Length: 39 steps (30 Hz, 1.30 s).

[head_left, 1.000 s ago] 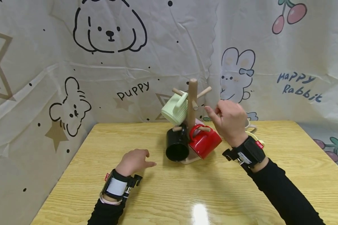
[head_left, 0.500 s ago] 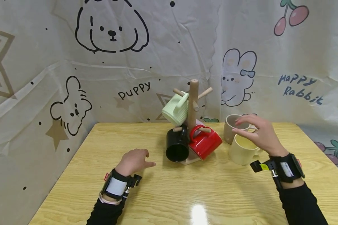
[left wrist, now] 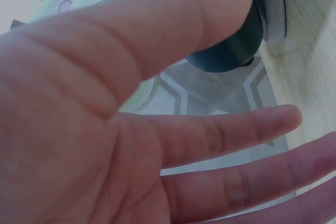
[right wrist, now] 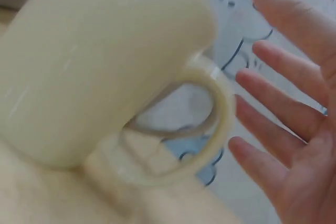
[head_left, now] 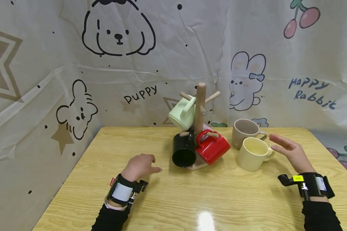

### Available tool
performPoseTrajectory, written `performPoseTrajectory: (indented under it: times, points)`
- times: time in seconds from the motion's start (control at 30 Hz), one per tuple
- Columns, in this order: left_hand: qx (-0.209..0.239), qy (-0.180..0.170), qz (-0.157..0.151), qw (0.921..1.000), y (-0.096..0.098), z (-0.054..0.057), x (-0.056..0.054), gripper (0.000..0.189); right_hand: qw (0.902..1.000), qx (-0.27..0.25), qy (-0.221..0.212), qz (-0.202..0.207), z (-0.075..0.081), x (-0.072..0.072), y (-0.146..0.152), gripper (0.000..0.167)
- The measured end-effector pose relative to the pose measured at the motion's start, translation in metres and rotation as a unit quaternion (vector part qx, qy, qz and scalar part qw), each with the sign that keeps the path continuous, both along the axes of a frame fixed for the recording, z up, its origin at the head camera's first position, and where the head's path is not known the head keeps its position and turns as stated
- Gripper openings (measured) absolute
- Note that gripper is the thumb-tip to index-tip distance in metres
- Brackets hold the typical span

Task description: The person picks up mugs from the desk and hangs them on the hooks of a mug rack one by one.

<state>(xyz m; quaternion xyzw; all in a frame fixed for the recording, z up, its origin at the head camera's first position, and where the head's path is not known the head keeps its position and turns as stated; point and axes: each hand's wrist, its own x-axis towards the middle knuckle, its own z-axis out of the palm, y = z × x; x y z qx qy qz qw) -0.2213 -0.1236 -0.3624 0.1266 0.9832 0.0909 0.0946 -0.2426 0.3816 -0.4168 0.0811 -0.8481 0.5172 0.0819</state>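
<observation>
My right hand (head_left: 292, 154) is beside the handle of a pale yellow mug (head_left: 251, 157), fingers spread and holding nothing. In the right wrist view the mug's handle (right wrist: 223, 114) shows close to the fingertips. Behind it stands a taupe mug (head_left: 243, 131), its handle to the right. To the left my left hand (head_left: 139, 166) hovers low at the table, relaxed, with nothing in it. Nearest to it is a black mug (head_left: 179, 149) on the wooden mug tree (head_left: 200, 96). A red mug (head_left: 215, 149) and a light green ribbed mug (head_left: 180, 115) hang there too.
A pinkish mug (head_left: 206, 128) is mostly hidden behind the red one. Bare wooden pegs (head_left: 212, 97) stick out near the top of the tree. The wood-grain table (head_left: 162, 199) ends at a printed cloth backdrop (head_left: 127, 70).
My right hand has moved from beside the mug tree's upper pegs to the right and down, past the yellow mug, uncovering both mugs there. The left hand stays nearly still.
</observation>
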Motion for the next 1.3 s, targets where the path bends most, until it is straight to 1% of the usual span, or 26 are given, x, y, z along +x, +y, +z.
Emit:
performPoseTrajectory:
  times: [0.1, 0.17, 0.23, 0.37, 0.43, 0.53, 0.63, 0.77, 0.87, 0.97, 1.07, 1.13, 1.27, 1.3]
  points:
    - [0.001, 0.002, -0.002, 1.0000, 0.001, -0.001, 0.001, 0.045, 0.9996, 0.006, -0.020, 0.018, -0.012, 0.001, 0.003, 0.051]
    - [0.001, 0.003, -0.003, 1.0000, 0.001, -0.001, 0.002, 0.044, 0.9989, 0.016, -0.038, 0.024, -0.017, 0.001, 0.004, 0.051]
    - [0.003, 0.005, -0.003, 1.0000, 0.001, -0.001, 0.002, 0.044, 0.9982, 0.012, -0.048, 0.034, -0.021, 0.002, 0.004, 0.050]
    - [0.007, 0.005, 0.000, 1.0000, 0.001, -0.001, 0.003, 0.044, 0.9964, -0.042, -0.048, 0.056, -0.028, 0.001, 0.005, 0.038]
    - [0.006, 0.005, 0.001, 1.0000, 0.001, -0.001, 0.003, 0.045, 0.9950, -0.068, -0.044, 0.060, -0.030, 0.000, 0.005, 0.031]
    - [0.004, 0.004, 0.001, 1.0000, 0.001, -0.001, 0.003, 0.045, 0.9941, -0.086, -0.041, 0.051, -0.032, -0.001, 0.006, 0.025]
    - [0.003, 0.003, 0.000, 1.0000, 0.001, 0.000, 0.002, 0.046, 0.9944, -0.088, -0.042, 0.040, -0.034, 0.000, 0.006, 0.023]
    - [0.003, 0.003, -0.002, 1.0000, 0.001, 0.000, 0.002, 0.046, 0.9920, -0.112, -0.042, 0.041, -0.037, 0.001, 0.006, 0.021]
    - [0.002, 0.003, -0.001, 1.0000, 0.002, 0.000, 0.001, 0.046, 0.9884, -0.138, -0.042, 0.047, -0.039, 0.002, 0.007, 0.022]
    - [0.002, 0.001, -0.001, 1.0000, 0.002, -0.001, 0.001, 0.046, 0.9914, -0.119, -0.037, 0.041, -0.040, 0.003, 0.008, 0.024]
    - [0.001, 0.001, -0.001, 1.0000, 0.002, -0.002, 0.001, 0.046, 0.9920, -0.114, -0.033, 0.044, -0.038, 0.004, 0.009, 0.024]
    - [0.001, 0.003, -0.001, 1.0000, 0.002, -0.002, 0.001, 0.045, 0.9879, -0.141, -0.030, 0.057, -0.036, 0.005, 0.009, 0.025]
    - [-0.001, 0.006, 0.001, 1.0000, 0.001, -0.002, 0.001, 0.045, 0.9737, -0.208, -0.010, 0.093, -0.026, 0.007, 0.006, 0.033]
    - [-0.001, 0.006, 0.001, 1.0000, 0.001, -0.002, 0.001, 0.045, 0.9709, -0.217, -0.004, 0.101, -0.022, 0.007, 0.005, 0.035]
